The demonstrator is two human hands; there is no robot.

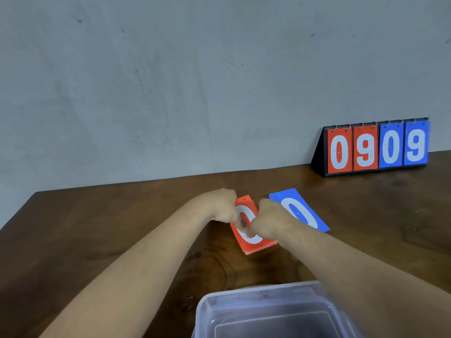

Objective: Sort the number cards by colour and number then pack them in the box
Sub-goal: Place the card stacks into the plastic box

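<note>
A stack of red number cards (253, 245) with a white 0 on top lies on the brown table. My left hand (223, 206) grips its left edge with curled fingers. My right hand (267, 219) grips its right side, fingers bent over the middle of the top card. Just right of it lies a stack of blue number cards (299, 208), also showing a white 0, partly hidden by my right hand. A clear plastic box (268, 311) stands open at the table's near edge, under my right forearm.
A black flip scoreboard (375, 147) stands at the back right against the grey wall, showing red 0 9 and blue 0 9. The wooden table (122, 228) ends at its left edge near the wall.
</note>
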